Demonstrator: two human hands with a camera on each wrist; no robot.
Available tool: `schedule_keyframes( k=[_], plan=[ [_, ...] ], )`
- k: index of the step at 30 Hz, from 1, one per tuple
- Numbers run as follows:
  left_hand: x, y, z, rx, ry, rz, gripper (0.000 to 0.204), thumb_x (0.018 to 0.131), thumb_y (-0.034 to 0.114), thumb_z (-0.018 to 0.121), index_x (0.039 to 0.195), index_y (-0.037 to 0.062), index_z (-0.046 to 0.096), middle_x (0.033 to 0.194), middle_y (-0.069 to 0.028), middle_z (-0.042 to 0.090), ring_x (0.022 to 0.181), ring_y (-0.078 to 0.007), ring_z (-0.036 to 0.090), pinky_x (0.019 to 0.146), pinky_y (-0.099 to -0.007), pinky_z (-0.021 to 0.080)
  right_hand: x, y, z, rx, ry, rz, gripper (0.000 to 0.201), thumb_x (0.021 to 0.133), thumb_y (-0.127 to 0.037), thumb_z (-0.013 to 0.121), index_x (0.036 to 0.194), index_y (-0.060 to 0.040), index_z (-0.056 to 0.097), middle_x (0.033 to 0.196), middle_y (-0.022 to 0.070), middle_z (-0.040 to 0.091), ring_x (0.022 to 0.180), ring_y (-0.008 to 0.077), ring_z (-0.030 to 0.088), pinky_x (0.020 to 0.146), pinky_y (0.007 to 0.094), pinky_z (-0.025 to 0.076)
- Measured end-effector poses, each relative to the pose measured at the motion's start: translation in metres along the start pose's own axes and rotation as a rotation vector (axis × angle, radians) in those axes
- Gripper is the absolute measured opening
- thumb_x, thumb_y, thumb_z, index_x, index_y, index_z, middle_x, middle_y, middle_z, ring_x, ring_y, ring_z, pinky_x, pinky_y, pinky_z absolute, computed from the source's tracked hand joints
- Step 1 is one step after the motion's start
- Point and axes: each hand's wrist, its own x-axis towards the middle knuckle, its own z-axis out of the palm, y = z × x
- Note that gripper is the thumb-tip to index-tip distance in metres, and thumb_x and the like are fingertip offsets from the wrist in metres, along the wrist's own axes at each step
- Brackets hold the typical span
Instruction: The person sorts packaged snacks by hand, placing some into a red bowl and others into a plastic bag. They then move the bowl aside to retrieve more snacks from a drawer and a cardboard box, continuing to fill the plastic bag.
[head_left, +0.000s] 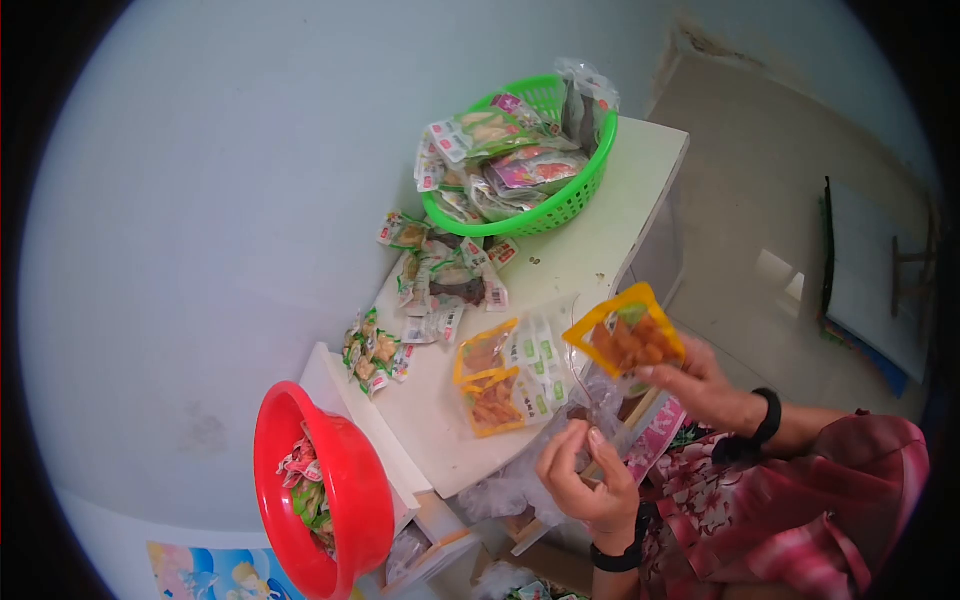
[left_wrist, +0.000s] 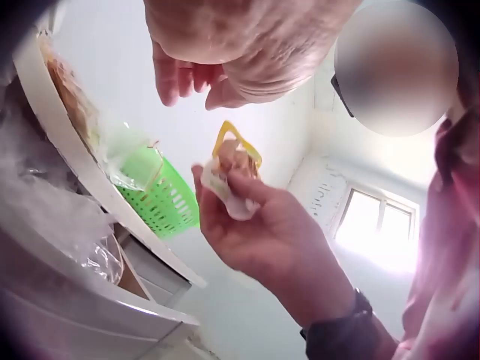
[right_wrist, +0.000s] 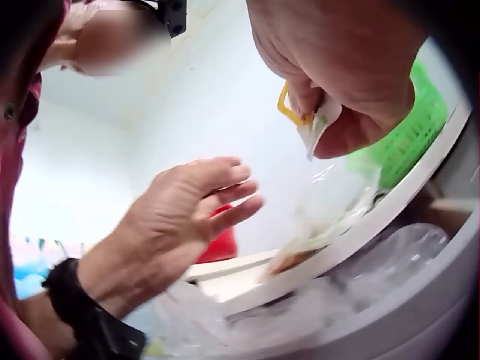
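Observation:
My right hand (head_left: pixel 705 385) pinches a yellow-edged snack packet (head_left: pixel 625 338) by its edge, thumb on the near face. Orange-brown pieces show through its clear front, and the pale back (right_wrist: pixel 322 124) appears in the right wrist view. My left hand (head_left: pixel 595 485) hovers below it at the table's near edge, apart from the packet. In the right wrist view the left hand's fingers (right_wrist: pixel 232 199) are loosely bent with nothing between them. Closest on the table lie more yellow-edged packets (head_left: pixel 492 402) beside clear wrapping with green print (head_left: pixel 540 365).
A green basket (head_left: pixel 570 200) heaped with snack packets stands at the white table's (head_left: pixel 640 170) far end. Small packets (head_left: pixel 455 275) are piled along the wall side. A red basin (head_left: pixel 350 480) holding wrappers sits at the left. Clear plastic bags (head_left: pixel 495 495) fill an open drawer below.

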Motion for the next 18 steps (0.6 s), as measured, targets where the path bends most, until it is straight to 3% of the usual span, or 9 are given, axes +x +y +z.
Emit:
schedule_keyframes(
  k=[1,4,7,10,13,16,18],
  plan=[
    [0.006,-0.006,-0.004,0.125,-0.029,0.068,0.027,0.092,0.0,0.07,0.117,-0.0031,0.06,0.114,-0.0171,0.058,0.102,-0.0296,0.06,0.088,-0.0409,0.052,0.006,-0.002,-0.011,-0.073,0.036,-0.032,0.043,0.101,-0.008,0.063,0.142,0.0018,0.053,0.123,0.0084,0.069,0.111,0.015,0.063,0.096,0.0318,0.051],
    [0.028,-0.009,0.0,0.312,-0.034,0.114,0.04,0.088,0.008,0.077,0.123,-0.0033,0.061,0.119,-0.017,0.058,0.109,-0.0335,0.057,0.095,-0.0445,0.048,0.015,-0.017,-0.048,-0.755,-0.055,-0.044,0.028,0.098,-0.009,0.066,0.122,0.0036,0.058,0.102,0.0171,0.069,0.093,0.021,0.066,0.081,0.0362,0.052],
    [0.045,-0.009,0.012,0.417,-0.114,0.115,0.051,0.084,0.015,0.082,0.126,-0.0032,0.06,0.119,-0.0174,0.058,0.112,-0.0375,0.054,0.099,-0.0481,0.043,0.018,-0.013,-0.054,-0.721,0.046,-0.205,0.024,0.095,-0.012,0.071,0.108,0.0032,0.057,0.087,0.0209,0.061,0.078,0.0258,0.063,0.07,0.04,0.049],
    [0.057,-0.012,0.025,0.522,-0.172,0.063,0.052,0.081,0.017,0.083,0.124,-0.0021,0.061,0.117,-0.0179,0.058,0.112,-0.039,0.053,0.101,-0.0498,0.041,0.019,-0.018,-0.057,-0.69,0.072,-0.057,0.028,0.094,-0.015,0.073,0.11,0.0024,0.058,0.086,0.017,0.06,0.078,0.0255,0.063,0.07,0.0383,0.049],
    [0.059,-0.04,0.029,0.571,-0.156,0.147,0.038,0.082,0.013,0.08,0.114,-0.0005,0.065,0.106,-0.0156,0.062,0.102,-0.0367,0.056,0.1,-0.0496,0.043,0.024,-0.01,-0.066,-0.771,-0.039,-0.098,0.03,0.095,-0.021,0.075,0.109,0.0015,0.06,0.085,0.0106,0.062,0.072,0.0192,0.062,0.064,0.0331,0.049],
    [0.059,-0.052,0.015,0.415,-0.128,0.112,0.02,0.085,0.007,0.075,0.103,0.0002,0.068,0.09,-0.0126,0.063,0.087,-0.0317,0.06,0.09,-0.0459,0.048,0.024,-0.027,-0.058,-0.418,-0.059,0.184,0.031,0.095,-0.026,0.075,0.109,-0.0004,0.063,0.085,0.0034,0.064,0.065,0.0107,0.059,0.058,0.0269,0.048],
    [0.06,-0.044,0.014,0.376,-0.107,0.06,0.013,0.088,0.003,0.072,0.099,-0.0003,0.068,0.084,-0.0115,0.062,0.078,-0.0289,0.059,0.079,-0.0427,0.049,0.029,-0.034,-0.05,-0.363,-0.081,0.287,0.031,0.095,-0.027,0.075,0.111,-0.0015,0.065,0.083,0.0006,0.064,0.062,0.007,0.057,0.055,0.0245,0.047]
  ],
)
